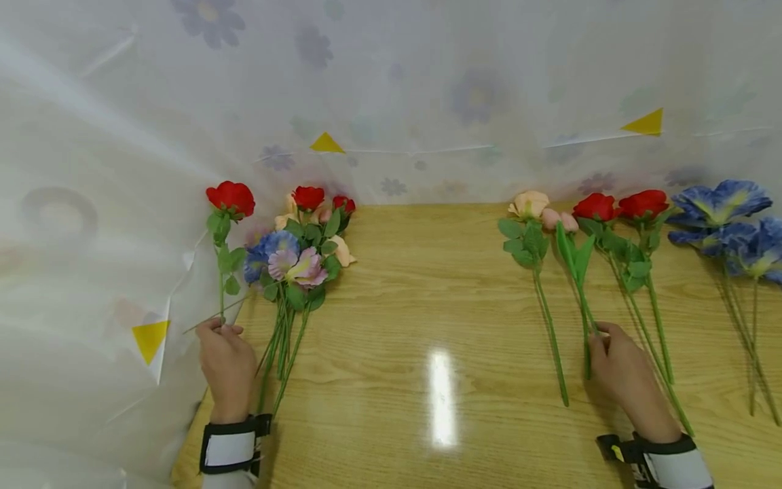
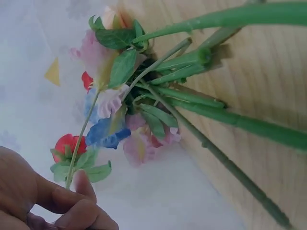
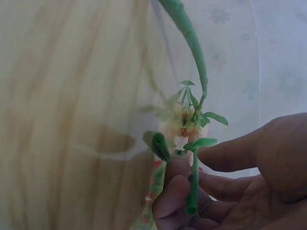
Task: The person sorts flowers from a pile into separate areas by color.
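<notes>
My left hand (image 1: 226, 367) holds the stem of a red rose (image 1: 231, 198) near the table's left edge, the bloom standing above the fingers. A thin stem crosses at those same fingertips and runs toward the bunch; in the left wrist view this thin stem (image 2: 82, 136) rises from the fingers. Just right of that hand lies a mixed bunch with a blue flower (image 1: 271, 251) and a pink-and-yellow flower (image 1: 299, 266). My right hand (image 1: 623, 370) pinches a green stem (image 3: 194, 184) of the pink tulips (image 1: 561, 221) between thumb and fingers. Another stem end (image 3: 160, 143) shows beside its fingertips.
A peach rose (image 1: 529, 204) lies left of the tulips, two red roses (image 1: 644, 204) to their right. Blue flowers (image 1: 721, 204) lie at the far right of the wooden table (image 1: 397, 305). A floral-patterned sheet (image 1: 415, 81) with yellow triangles hangs behind and at left.
</notes>
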Motion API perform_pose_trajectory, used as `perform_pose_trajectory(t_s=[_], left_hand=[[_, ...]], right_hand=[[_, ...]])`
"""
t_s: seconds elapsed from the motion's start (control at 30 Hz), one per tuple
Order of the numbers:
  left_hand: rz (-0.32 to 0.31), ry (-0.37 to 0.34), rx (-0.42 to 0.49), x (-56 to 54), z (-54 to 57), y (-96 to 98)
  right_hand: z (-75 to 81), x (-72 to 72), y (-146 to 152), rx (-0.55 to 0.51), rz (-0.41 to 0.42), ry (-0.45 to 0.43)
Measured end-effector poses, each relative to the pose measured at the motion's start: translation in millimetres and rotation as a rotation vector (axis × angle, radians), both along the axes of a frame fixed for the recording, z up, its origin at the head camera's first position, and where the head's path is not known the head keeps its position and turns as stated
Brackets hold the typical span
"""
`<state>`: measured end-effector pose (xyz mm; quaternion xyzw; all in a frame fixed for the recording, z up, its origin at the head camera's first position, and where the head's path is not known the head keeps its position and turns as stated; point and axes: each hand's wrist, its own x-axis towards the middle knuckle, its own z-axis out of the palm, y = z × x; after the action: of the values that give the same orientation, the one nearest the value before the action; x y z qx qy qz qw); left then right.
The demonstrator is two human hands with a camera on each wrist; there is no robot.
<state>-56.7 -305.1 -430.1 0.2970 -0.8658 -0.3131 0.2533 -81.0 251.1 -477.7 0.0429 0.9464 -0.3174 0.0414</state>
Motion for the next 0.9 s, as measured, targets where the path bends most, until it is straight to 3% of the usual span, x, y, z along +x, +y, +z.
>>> perform_pose_trajectory(t_s=[0.37,0.6,0.73,0.83,0.9], left_hand=[[0.128,0.272,-0.077,5.0,12.5,-6.2],[0.196,0.362,-0.069,7.9,32.3,-5.2],[0.227,0.375,-0.073,8.9,41.0,-1.7],[0.207,0.363,-0.026,9.1,44.5,3.7],[0.161,0.371,0.013,8.2,44.9,9.2]], right_hand=[[-0.3,1.2,-6,-0.022,0.031,0.040],[-0.3,1.8,-8,-0.022,0.006,0.077],[1.2,4.5,-10,-0.028,-0.018,0.102],[2.4,4.9,-12,-0.027,-0.033,0.148],[3.3,4.5,-13,-0.029,-0.038,0.198]])
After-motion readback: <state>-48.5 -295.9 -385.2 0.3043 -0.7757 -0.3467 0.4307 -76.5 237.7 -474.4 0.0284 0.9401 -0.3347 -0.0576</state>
